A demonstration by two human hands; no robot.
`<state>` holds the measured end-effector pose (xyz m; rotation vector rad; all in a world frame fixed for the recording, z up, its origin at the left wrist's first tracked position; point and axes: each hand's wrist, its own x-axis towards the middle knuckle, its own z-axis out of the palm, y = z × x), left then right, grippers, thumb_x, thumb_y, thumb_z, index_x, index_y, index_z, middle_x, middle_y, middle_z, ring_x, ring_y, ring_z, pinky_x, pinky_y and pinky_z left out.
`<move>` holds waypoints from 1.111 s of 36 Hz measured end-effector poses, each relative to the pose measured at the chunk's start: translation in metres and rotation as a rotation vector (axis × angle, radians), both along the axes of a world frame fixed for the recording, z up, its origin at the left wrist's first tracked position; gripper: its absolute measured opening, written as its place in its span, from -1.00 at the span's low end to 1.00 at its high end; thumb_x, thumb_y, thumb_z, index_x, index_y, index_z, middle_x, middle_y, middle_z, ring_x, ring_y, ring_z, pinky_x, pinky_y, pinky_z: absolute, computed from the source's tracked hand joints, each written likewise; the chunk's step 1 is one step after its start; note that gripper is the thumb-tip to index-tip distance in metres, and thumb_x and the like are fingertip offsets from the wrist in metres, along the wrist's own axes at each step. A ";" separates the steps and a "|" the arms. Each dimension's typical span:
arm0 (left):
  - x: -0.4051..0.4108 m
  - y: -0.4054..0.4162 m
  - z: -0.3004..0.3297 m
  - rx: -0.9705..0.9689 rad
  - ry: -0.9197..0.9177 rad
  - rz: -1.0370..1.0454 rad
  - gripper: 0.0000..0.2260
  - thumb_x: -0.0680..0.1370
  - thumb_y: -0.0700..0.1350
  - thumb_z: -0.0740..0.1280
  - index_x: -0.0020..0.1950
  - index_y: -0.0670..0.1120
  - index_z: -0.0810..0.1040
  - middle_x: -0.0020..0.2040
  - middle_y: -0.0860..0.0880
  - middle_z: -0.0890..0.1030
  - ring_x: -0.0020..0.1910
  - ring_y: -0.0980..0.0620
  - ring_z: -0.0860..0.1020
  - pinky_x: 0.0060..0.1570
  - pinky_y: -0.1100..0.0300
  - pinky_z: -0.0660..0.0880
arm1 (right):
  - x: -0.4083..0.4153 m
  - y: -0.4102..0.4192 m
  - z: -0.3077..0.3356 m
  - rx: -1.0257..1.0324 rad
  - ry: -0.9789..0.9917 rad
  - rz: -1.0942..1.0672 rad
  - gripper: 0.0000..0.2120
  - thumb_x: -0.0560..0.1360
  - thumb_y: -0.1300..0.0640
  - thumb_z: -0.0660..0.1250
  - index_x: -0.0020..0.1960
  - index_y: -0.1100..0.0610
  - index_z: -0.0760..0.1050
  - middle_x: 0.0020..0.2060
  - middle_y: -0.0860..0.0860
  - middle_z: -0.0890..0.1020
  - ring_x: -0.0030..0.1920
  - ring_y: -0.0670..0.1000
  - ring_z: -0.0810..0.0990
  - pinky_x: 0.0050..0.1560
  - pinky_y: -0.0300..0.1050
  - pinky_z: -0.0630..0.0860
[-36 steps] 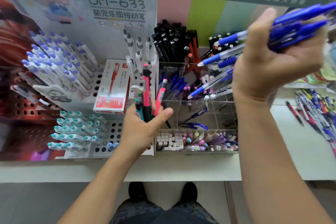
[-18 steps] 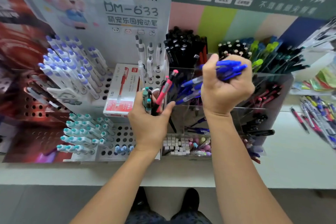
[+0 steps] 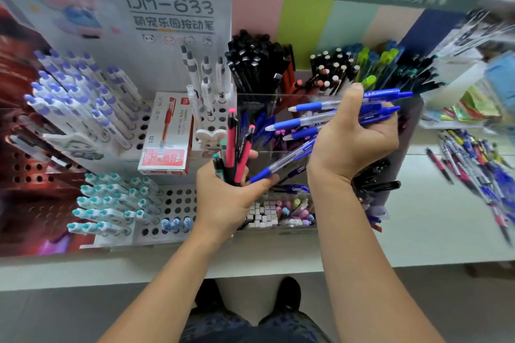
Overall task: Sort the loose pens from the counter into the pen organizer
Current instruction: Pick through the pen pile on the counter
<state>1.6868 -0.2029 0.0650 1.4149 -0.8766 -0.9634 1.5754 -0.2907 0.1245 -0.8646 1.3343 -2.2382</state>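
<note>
Motion blur smears the right edge of the head view, so the loose pens (image 3: 473, 159) lying on the white counter (image 3: 434, 220) there read only as a streaked heap of blue, red and yellowish barrels, and individual pens cannot be separated. The clear pen organizer (image 3: 267, 108) stands at the back of the counter, partly hidden behind both hands; its lower compartments are hard to read through the plastic, though blue pens seem to sit in a middle cell and black ones fill the rear. The right hand (image 3: 352, 142) is curled round a bundle of blue pens (image 3: 312, 120), their blue grips and clear barrels fanning out to the left over the organizer and their blue caps sticking out to the right past the fingers. The left hand (image 3: 228, 198) grips a smaller upright cluster of pink and teal pens (image 3: 232, 150) just in front of the organizer, thumb closed across them. A white display stand (image 3: 156, 131) full of purple- and teal-capped pens sits to the left, with a red pen box (image 3: 167, 133) leaning against it.
</note>
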 end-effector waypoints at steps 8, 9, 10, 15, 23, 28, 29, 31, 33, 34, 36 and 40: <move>0.007 -0.002 0.009 0.064 -0.027 -0.039 -0.80 0.35 -0.26 0.63 -0.26 -0.13 0.63 -0.50 0.09 0.55 -0.54 0.17 0.48 -0.41 0.36 0.44 | -0.012 0.013 -0.012 0.188 -0.062 0.102 -0.68 0.51 0.30 0.44 -0.34 0.07 0.42 -0.53 -0.20 0.49 -0.46 -0.19 0.43 -0.32 -0.29 0.44; 0.007 -0.002 0.010 0.081 -0.021 -0.049 -0.81 0.34 -0.25 0.64 -0.24 -0.15 0.64 -0.50 0.08 0.56 -0.54 0.17 0.49 -0.42 0.37 0.44 | -0.013 0.016 -0.015 0.210 -0.074 0.119 -0.67 0.52 0.29 0.43 -0.34 0.08 0.41 -0.53 -0.20 0.47 -0.46 -0.18 0.42 -0.32 -0.28 0.43; 0.007 -0.003 0.011 0.096 -0.021 -0.055 -0.81 0.33 -0.25 0.65 -0.23 -0.16 0.65 -0.49 0.07 0.57 -0.52 0.16 0.51 -0.42 0.37 0.45 | -0.014 0.018 -0.018 0.232 -0.084 0.131 -0.67 0.52 0.29 0.43 -0.33 0.08 0.40 -0.53 -0.20 0.47 -0.46 -0.17 0.42 -0.31 -0.27 0.44; -0.007 -0.004 0.009 0.142 0.009 -0.020 -0.77 0.27 -0.23 0.68 -0.23 -0.18 0.66 -0.36 -0.08 0.68 -0.35 0.04 0.64 -0.31 0.21 0.58 | -0.010 0.025 -0.026 0.343 -0.212 0.217 -0.76 0.54 0.26 0.40 -0.27 0.10 0.48 -0.46 -0.17 0.53 -0.38 -0.11 0.52 -0.25 -0.20 0.51; -0.021 -0.004 0.010 0.137 0.092 0.035 -0.77 0.28 -0.31 0.66 -0.24 -0.14 0.65 -0.36 -0.03 0.66 -0.31 0.01 0.64 -0.19 0.16 0.62 | -0.005 0.024 -0.025 0.351 -0.269 0.270 -0.72 0.61 0.26 0.28 -0.25 0.08 0.37 -0.43 -0.15 0.40 -0.36 -0.09 0.38 -0.25 -0.21 0.42; -0.010 -0.002 0.017 0.139 0.131 -0.070 -0.75 0.29 -0.26 0.65 -0.18 -0.12 0.63 -0.41 0.07 0.61 -0.45 0.14 0.54 -0.41 0.34 0.46 | -0.009 0.022 -0.021 0.241 -0.081 0.270 -0.72 0.60 0.32 0.28 -0.25 0.10 0.40 -0.43 -0.19 0.47 -0.36 -0.14 0.44 -0.20 -0.24 0.45; -0.007 0.000 0.017 0.140 0.142 -0.088 -0.76 0.30 -0.24 0.65 -0.17 -0.12 0.64 -0.38 0.03 0.62 -0.47 0.12 0.51 -0.44 0.33 0.42 | -0.010 0.022 -0.020 0.213 -0.058 0.249 -0.73 0.60 0.33 0.29 -0.24 0.11 0.41 -0.42 -0.19 0.47 -0.36 -0.16 0.44 -0.20 -0.26 0.45; -0.001 0.001 0.017 0.131 0.155 -0.102 -0.79 0.33 -0.23 0.64 -0.19 -0.13 0.63 -0.37 -0.04 0.61 -0.51 0.09 0.44 -0.48 0.31 0.37 | -0.009 0.020 -0.016 0.155 -0.024 0.206 -0.74 0.58 0.35 0.29 -0.24 0.14 0.39 -0.40 -0.14 0.45 -0.37 -0.18 0.41 -0.22 -0.29 0.42; 0.003 0.000 0.016 0.115 0.137 -0.078 -0.82 0.36 -0.20 0.61 -0.21 -0.12 0.62 -0.41 0.03 0.57 -0.50 0.12 0.44 -0.43 0.32 0.38 | -0.006 0.017 -0.010 0.106 -0.018 0.175 -0.76 0.57 0.36 0.28 -0.23 0.17 0.38 -0.38 -0.11 0.44 -0.37 -0.19 0.40 -0.22 -0.30 0.41; 0.006 -0.001 0.015 0.106 0.130 -0.051 -0.83 0.38 -0.18 0.61 -0.23 -0.10 0.62 -0.43 0.08 0.55 -0.50 0.14 0.45 -0.39 0.30 0.39 | -0.003 0.015 -0.009 0.095 -0.026 0.169 -0.77 0.57 0.36 0.29 -0.24 0.18 0.39 -0.38 -0.12 0.45 -0.37 -0.20 0.42 -0.21 -0.29 0.42; 0.010 -0.004 0.016 0.093 0.131 0.006 -0.82 0.40 -0.16 0.60 -0.26 -0.06 0.61 -0.44 0.11 0.54 -0.48 0.15 0.46 -0.33 0.25 0.38 | 0.003 0.012 -0.007 0.109 -0.043 0.184 -0.78 0.55 0.33 0.31 -0.25 0.15 0.44 -0.41 -0.17 0.49 -0.36 -0.17 0.45 -0.19 -0.24 0.46; 0.017 -0.012 0.020 0.085 0.197 0.086 -0.79 0.40 -0.22 0.60 -0.28 -0.08 0.58 -0.45 0.10 0.55 -0.53 0.18 0.44 -0.38 0.33 0.39 | 0.013 0.013 -0.013 0.229 -0.079 0.300 -0.81 0.51 0.17 0.39 -0.27 0.05 0.52 -0.41 -0.05 0.50 -0.38 -0.01 0.46 -0.32 -0.11 0.45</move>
